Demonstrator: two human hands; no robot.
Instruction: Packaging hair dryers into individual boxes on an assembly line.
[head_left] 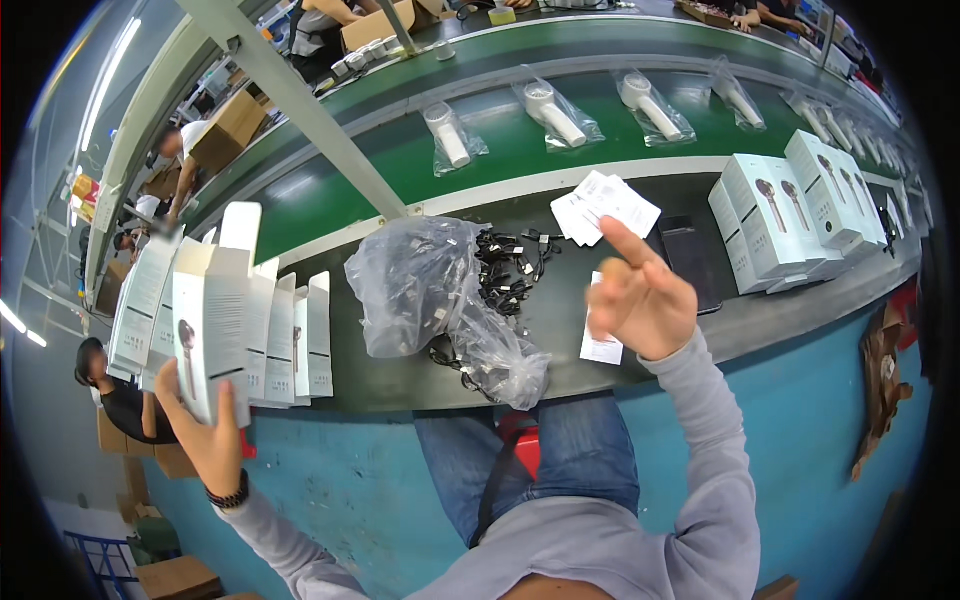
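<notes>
Left hand (210, 438) grip pinches a flap-open white carton (215, 345), inside not visible, at the surface's (375, 388) left end, beside more standing white cartons (283, 345). Right hand (648, 308) grip loosely spread above a white leaflet (602, 350). Large clear bag (405, 285) sits against black cables (507, 275); small clear bags (590, 132) on the green conveyor (505, 152) contain white handheld fans (556, 118).

Pale grey long-sleeved top (625, 550), blue jeans (585, 450), dark beaded bracelet (229, 492)
</notes>
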